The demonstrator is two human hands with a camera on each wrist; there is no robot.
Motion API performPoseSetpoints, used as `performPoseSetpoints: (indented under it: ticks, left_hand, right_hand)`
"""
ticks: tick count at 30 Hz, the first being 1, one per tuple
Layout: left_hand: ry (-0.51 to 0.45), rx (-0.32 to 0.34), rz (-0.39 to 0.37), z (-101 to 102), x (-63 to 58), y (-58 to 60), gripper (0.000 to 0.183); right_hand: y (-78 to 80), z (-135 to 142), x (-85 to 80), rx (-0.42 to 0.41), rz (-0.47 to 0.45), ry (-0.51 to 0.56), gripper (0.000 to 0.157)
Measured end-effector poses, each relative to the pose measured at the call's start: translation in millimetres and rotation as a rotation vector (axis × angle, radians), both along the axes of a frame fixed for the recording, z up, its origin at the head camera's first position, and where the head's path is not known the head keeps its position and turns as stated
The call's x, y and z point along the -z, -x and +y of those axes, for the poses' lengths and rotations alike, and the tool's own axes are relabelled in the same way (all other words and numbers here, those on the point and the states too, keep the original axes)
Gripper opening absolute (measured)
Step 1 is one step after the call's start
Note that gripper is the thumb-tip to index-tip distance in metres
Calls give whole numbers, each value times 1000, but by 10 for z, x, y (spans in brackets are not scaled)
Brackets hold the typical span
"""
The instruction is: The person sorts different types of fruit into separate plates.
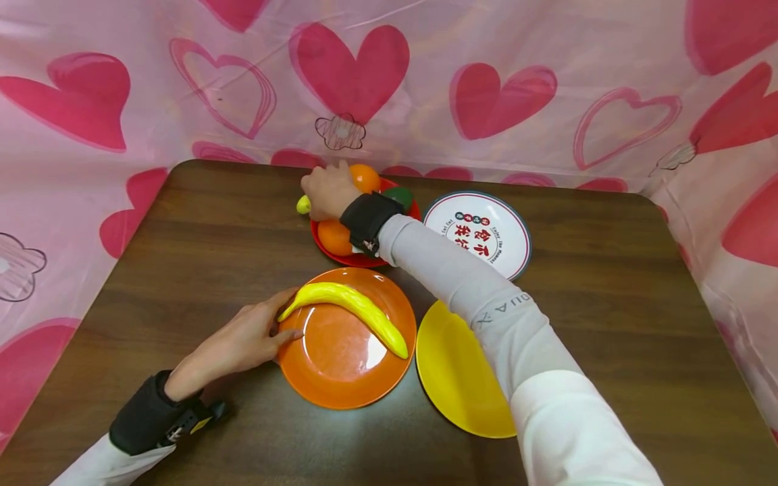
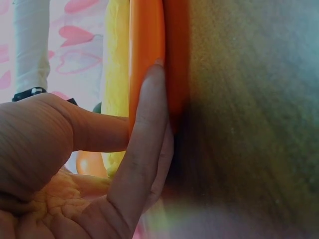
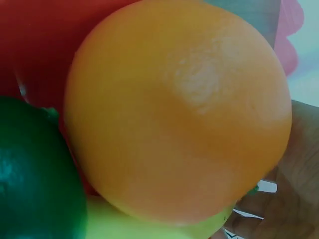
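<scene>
My left hand (image 1: 258, 331) pinches the left rim of an orange plate (image 1: 340, 385), thumb above and fingers beneath in the left wrist view. A yellow banana (image 1: 349, 300) lies across this plate. Over a red plate (image 1: 331, 255) of fruit, my right hand (image 1: 331, 191) bends its fingers above a yellow fruit (image 1: 303, 204), whose end sticks out to the left. I cannot tell whether it grips this fruit. An orange (image 3: 179, 114) fills the right wrist view, with a green fruit (image 3: 37, 174) beside it and the right fingers partly hidden behind.
Right of the orange plate is a yellow plate (image 1: 452, 371), partly under the right forearm. A white plate (image 1: 510, 236) with red writing stands behind it. These plates rest on a dark wooden table (image 1: 608, 304), with a heart-patterned curtain (image 1: 425, 88) along its far edge.
</scene>
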State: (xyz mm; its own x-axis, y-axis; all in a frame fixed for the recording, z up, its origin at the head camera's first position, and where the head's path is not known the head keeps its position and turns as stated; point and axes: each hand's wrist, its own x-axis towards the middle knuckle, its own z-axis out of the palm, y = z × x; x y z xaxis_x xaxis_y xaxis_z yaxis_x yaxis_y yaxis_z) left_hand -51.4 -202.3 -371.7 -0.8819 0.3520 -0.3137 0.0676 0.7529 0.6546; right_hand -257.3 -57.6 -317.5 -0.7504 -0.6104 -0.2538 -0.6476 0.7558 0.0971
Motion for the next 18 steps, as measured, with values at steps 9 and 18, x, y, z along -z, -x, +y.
performPoseSetpoints:
  ticks: [9,18]
  left_hand:
    - [4,0,14,-16,11,2,75]
    - [28,5,34,-25,20,6,75]
  right_hand:
    - [11,90,-117,-41,45,72,43]
    - [-31,268,-413,-157,182,249,54]
